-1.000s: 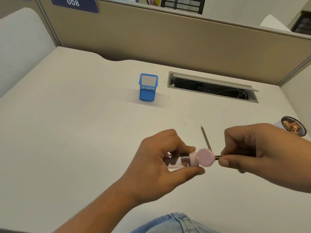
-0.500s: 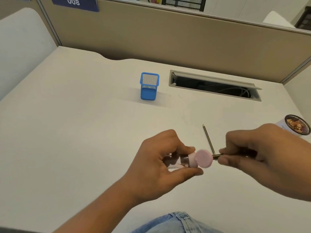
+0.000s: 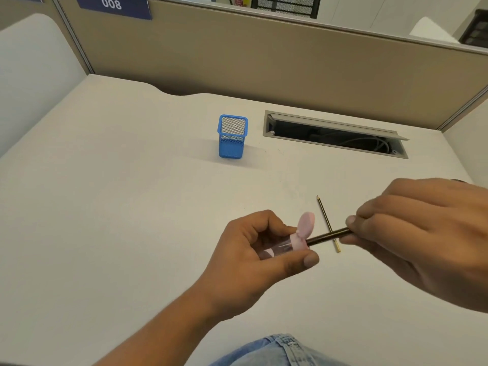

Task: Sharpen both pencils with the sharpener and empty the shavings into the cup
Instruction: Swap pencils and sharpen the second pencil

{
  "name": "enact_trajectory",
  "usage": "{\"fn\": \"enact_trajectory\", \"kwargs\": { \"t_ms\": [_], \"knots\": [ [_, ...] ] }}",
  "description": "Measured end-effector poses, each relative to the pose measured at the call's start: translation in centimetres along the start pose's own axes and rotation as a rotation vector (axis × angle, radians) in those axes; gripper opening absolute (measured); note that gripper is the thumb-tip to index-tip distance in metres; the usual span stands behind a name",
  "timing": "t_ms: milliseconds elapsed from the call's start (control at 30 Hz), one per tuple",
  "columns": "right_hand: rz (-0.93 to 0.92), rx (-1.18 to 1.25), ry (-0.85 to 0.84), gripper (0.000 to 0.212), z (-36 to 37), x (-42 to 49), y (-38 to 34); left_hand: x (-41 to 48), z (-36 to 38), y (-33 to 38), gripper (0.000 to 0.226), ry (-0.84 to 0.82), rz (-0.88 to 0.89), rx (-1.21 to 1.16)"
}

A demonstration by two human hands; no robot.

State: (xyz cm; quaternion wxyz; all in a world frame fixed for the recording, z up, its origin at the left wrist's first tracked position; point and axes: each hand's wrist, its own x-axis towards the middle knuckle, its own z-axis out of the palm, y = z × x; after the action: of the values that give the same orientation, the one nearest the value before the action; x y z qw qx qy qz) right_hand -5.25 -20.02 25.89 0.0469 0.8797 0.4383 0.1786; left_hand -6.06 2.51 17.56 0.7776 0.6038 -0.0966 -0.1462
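Note:
My left hand [image 3: 253,257] holds a small pink sharpener [image 3: 295,241] with a clear shavings tube, its round pink lid flipped up. My right hand [image 3: 412,233] grips a dark pencil [image 3: 328,235] whose tip sits in the sharpener's mouth. A second thin dark pencil [image 3: 327,221] lies on the desk just behind the held one, gold end toward me. The blue mesh cup [image 3: 232,137] stands upright farther back, left of centre, well away from both hands.
An open cable slot [image 3: 335,133] is cut into the white desk [image 3: 105,207] at the back right. Beige partition walls [image 3: 264,64] close off the far side. My denim-clad knee [image 3: 280,350] shows at the bottom edge.
The right hand has drawn back to the right, so more of the pencil shows between the hands. The sharpener's pink lid now stands tilted upward. The round printed lid at the right edge has left view.

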Motion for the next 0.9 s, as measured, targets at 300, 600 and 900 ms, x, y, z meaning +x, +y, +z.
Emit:
{"fn": "enact_trajectory", "kwargs": {
  "t_ms": [300,600,900],
  "knots": [
    [0.883,0.740,-0.532,0.027,0.1,1.4,-1.2,0.6,-1.2,-0.8,0.026,-0.064,0.516,0.600],
    [0.861,0.691,-0.523,0.014,-0.5,2.3,-0.8,1.1,-1.2,-1.1,0.026,0.037,0.392,0.576],
    [0.761,0.432,-0.435,0.026,-0.5,1.7,-1.1,1.2,-1.4,-1.5,0.024,0.112,0.273,0.549]
  ]
}}
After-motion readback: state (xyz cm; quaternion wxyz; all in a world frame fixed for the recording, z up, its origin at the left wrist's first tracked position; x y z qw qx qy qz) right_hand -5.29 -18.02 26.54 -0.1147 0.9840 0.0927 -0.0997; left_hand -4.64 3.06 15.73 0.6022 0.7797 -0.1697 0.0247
